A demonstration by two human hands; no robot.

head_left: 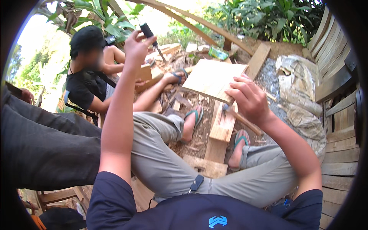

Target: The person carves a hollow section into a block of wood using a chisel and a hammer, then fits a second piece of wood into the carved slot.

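Note:
My left hand [138, 46], raised at the upper left, has its fingers closed round the black handle of a screwdriver-like tool [144, 30]. Its slim metal shaft points down to the right; the exact tip is too small to tell. A flat, pale wooden board [214, 78] is gripped at its right edge by my right hand [249, 97], tilted up before me. Just below that hand, a hammer [245, 122] lies with its head against a wooden block [222, 126], which rests on a longer plank [215, 149].
A co-worker in black [86, 76] sits at the left beside wood pieces. Another person's dark-trousered legs [50, 142] come in at the left edge. Wood chips and offcuts litter the ground. A crumpled sheet [299, 88] lies right, before a slatted wooden wall [341, 153].

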